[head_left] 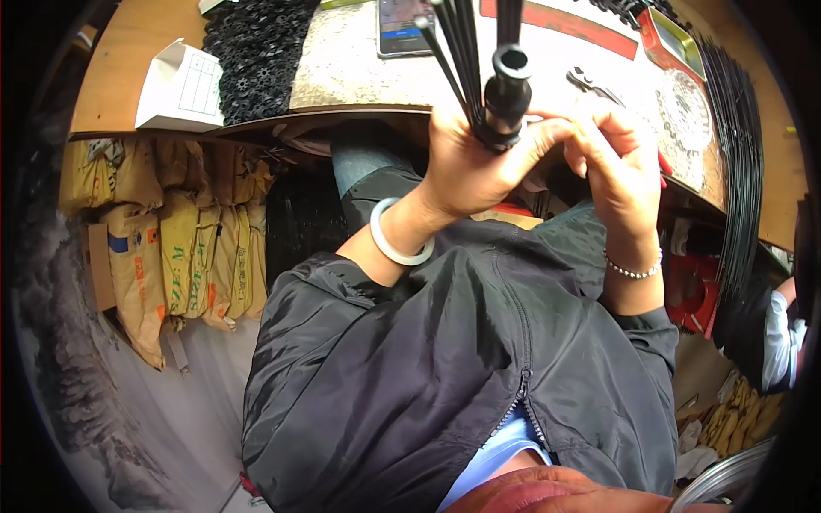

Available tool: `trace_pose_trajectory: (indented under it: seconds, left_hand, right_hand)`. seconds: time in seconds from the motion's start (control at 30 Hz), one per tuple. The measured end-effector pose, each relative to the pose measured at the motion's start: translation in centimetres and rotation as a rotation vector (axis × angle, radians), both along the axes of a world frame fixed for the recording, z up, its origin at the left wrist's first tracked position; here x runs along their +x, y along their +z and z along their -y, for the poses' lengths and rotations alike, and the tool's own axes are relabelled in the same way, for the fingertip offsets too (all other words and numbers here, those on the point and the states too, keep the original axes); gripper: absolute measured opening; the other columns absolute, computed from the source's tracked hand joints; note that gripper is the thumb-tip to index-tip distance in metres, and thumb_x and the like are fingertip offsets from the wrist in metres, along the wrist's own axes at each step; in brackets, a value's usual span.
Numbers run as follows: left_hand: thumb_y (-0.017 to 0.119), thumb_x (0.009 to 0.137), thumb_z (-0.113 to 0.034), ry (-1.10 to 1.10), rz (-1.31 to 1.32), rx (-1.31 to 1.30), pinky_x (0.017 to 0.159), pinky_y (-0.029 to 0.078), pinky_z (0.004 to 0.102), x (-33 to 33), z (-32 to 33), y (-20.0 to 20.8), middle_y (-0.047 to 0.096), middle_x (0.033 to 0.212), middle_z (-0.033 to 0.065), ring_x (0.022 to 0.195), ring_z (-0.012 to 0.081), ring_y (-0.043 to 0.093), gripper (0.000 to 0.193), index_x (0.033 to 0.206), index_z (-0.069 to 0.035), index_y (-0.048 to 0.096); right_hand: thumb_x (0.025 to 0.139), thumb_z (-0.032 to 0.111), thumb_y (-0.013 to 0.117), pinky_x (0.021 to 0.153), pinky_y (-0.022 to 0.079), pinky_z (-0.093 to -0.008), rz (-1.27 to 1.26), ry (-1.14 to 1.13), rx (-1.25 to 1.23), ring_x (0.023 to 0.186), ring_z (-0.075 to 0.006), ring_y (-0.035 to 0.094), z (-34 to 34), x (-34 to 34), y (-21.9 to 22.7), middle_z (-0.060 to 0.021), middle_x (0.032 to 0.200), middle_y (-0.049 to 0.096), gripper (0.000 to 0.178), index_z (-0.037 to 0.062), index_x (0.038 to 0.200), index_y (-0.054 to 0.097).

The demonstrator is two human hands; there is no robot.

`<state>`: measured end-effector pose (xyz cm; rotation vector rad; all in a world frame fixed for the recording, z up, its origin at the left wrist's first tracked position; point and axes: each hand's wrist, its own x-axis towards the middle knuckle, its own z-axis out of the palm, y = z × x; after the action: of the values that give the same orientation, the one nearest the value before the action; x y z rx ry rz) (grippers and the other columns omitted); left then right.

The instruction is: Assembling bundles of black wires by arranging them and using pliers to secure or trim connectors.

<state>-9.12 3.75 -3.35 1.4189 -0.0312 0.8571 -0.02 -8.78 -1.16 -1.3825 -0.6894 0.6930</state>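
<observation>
A black umbrella frame (508, 94), with a ringed tubular end and several thin black rods, stands upright above my lap at the table's edge. My left hand (470, 162) is closed around its lower part, the thumb reaching to the right. Beside that thumb my right hand (611, 154) has its thumb and index finger pinched together, close to the tube. Whatever lies in this pinch is too small or hidden to make out. Beyond the right hand, a small pair of pliers (592, 84) lies on the white tabletop (359, 81).
At the back left are a white carton (184, 90) and a heap of small black notched parts (256, 64). A phone (405, 30) lies behind my hands. Rightward are a red tin (670, 44) and long black rods (737, 145) overhanging the edge. Woven sacks (137, 265) stand left below.
</observation>
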Motion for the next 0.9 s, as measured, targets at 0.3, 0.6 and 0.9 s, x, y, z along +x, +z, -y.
trace_pose_trajectory:
  seconds: [0.3,0.6,0.9]
  left_hand:
    - [0.065,0.076,-0.002,0.021,-0.154,0.136,0.053,0.043,0.0193,-3.8,-1.7,0.3,0.062,0.071,0.0051,0.058,0.0063,0.053,0.009,0.084,0.000,0.064]
    - [0.066,0.076,-0.002,0.143,-0.160,-0.052,0.053,0.041,0.0173,-4.4,-2.4,-0.4,0.060,0.070,0.0019,0.056,0.0040,0.050,0.010,0.085,0.000,0.063]
    - [0.064,0.077,0.002,0.197,-0.100,-0.078,0.036,0.031,0.0156,-2.0,-3.4,-1.9,0.052,0.053,-0.0004,0.040,0.0034,0.044,0.011,0.087,0.003,0.060]
  right_hand:
    - [0.082,0.022,0.057,0.088,0.036,-0.0378,1.311,-0.014,-0.140,0.103,-0.0267,0.045,-7.0,2.2,-1.5,-0.0080,0.108,0.054,0.026,0.0136,0.106,0.059]
    - [0.081,0.029,0.055,0.092,0.033,-0.0457,1.589,-0.289,-0.180,0.105,-0.0364,0.044,-13.1,7.4,-5.2,-0.0191,0.115,0.048,0.043,0.0082,0.118,0.049]
    - [0.077,0.020,0.065,0.077,0.042,-0.0355,1.455,-0.272,-0.665,0.089,-0.0278,0.053,6.4,7.9,-5.6,-0.0094,0.098,0.058,0.021,0.0050,0.090,0.057]
